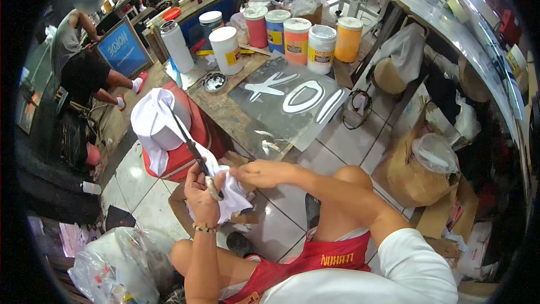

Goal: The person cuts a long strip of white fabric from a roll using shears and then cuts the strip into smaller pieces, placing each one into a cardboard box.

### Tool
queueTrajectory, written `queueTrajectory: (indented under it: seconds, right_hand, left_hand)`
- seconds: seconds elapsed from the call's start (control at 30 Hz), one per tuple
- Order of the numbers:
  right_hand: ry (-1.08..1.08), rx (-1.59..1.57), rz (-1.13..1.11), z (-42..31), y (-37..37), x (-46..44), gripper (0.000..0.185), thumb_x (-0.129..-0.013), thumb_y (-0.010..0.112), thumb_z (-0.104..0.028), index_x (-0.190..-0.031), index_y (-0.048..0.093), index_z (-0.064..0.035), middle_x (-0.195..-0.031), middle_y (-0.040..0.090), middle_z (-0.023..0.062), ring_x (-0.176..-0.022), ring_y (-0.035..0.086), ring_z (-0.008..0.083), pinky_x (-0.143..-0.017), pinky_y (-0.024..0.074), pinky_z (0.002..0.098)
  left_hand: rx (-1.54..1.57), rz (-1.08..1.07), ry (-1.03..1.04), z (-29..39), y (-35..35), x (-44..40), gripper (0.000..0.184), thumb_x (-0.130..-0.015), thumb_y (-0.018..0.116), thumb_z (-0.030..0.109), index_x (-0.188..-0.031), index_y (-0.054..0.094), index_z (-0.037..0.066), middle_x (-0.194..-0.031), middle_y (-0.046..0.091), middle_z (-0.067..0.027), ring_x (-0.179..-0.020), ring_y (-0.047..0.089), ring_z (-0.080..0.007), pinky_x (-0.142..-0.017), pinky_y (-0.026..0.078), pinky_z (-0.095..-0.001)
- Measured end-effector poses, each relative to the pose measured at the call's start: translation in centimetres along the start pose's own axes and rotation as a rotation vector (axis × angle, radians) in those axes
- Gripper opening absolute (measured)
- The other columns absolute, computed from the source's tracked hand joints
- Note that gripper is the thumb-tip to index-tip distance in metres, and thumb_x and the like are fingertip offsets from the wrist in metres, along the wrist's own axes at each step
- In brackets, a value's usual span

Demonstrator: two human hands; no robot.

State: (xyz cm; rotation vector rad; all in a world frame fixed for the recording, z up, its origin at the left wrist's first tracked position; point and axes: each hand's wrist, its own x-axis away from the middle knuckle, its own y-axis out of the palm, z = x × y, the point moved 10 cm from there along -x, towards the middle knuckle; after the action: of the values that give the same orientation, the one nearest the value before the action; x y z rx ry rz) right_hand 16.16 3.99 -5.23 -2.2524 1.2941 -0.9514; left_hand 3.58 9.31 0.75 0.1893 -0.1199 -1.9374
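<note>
My left hand (202, 201) is closed around a pair of long dark scissors (191, 145), whose handle looks wrapped in pale material. The blades point up and away, over white cloth (154, 114). That cloth drapes over a white rounded form on a red box (188, 110) and hangs down towards my knees. My right hand (259, 174) reaches in from the right, its fingers pinched at the cloth's near part, close to my left hand. Its fingertips are partly hidden.
Paint tubs, including an orange tub (348, 39), stand on the worktable behind a dark sheet (292, 98) with white lettering. An open lid (214, 82) lies nearby. Plastic bags (121, 264) sit at lower left, cardboard (413, 174) at right. Another person (84, 50) stands at far left.
</note>
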Motion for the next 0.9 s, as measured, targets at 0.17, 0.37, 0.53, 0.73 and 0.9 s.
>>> queueTrajectory:
  seconds: [0.17, 0.37, 0.53, 0.73, 0.9]
  right_hand:
    - [-0.136, -1.234, 0.212, 0.3, 1.7, -0.2, 0.053, -0.098, 0.05, -0.055, -0.113, 0.062, -0.005, -0.092, 0.063, 0.0025, -0.074, 0.059, 0.0132, -0.064, 0.049, 0.0317]
    - [-0.179, -1.159, 0.352, 0.5, -0.1, -0.2, 0.03, -0.094, 0.066, -0.03, -0.107, 0.061, -0.0037, -0.093, 0.059, 0.0001, -0.083, 0.052, 0.0072, -0.07, 0.0426, 0.023]
    - [-0.262, -1.15, 0.338, 0.4, -1.3, 0.1, 0.02, -0.092, 0.069, -0.022, -0.095, 0.054, -0.0076, -0.088, 0.06, -0.0025, -0.08, 0.052, 0.0051, -0.068, 0.0427, 0.0238]
    - [-0.162, -1.076, 0.594, 3.8, -6.7, 3.2, 0.031, -0.086, 0.073, -0.018, -0.11, 0.063, -0.0002, -0.098, 0.066, 0.0063, -0.089, 0.061, 0.0139, -0.078, 0.0482, 0.0281]
    - [-0.148, -1.052, 0.663, 5.2, -11.2, 7.0, 0.034, -0.086, 0.074, -0.016, -0.113, 0.063, 0.0017, -0.098, 0.069, 0.0064, -0.083, 0.065, 0.0112, -0.075, 0.0505, 0.0259]
  left_hand:
    - [0.005, 0.001, -0.107, -3.3, 0.6, 2.0, 0.054, -0.08, 0.077, -0.002, -0.126, 0.05, -0.003, -0.101, 0.066, -0.0047, -0.086, 0.062, -0.0089, -0.074, 0.049, -0.0215]
    - [-0.027, -0.104, -0.124, -4.4, -0.4, 2.7, 0.061, -0.079, 0.076, -0.005, -0.132, 0.045, -0.004, -0.111, 0.064, -0.0088, -0.091, 0.062, -0.0104, -0.077, 0.051, -0.0219]
    - [-0.068, -0.088, 0.071, -0.8, 0.0, 2.9, 0.07, -0.076, 0.081, 0.001, -0.134, 0.043, -0.003, -0.113, 0.065, -0.0128, -0.097, 0.064, -0.0159, -0.086, 0.053, -0.0278]
    - [-0.012, -0.138, -0.062, -0.7, -0.1, 3.3, 0.07, -0.075, 0.08, 0.003, -0.136, 0.047, 0.001, -0.106, 0.068, -0.0145, -0.092, 0.067, -0.0192, -0.082, 0.054, -0.0293]
    - [0.016, -0.357, -0.231, -2.7, 1.9, 4.3, 0.062, -0.073, 0.082, 0.002, -0.127, 0.052, -0.002, -0.108, 0.068, -0.0169, -0.094, 0.067, -0.0197, -0.084, 0.054, -0.0317]
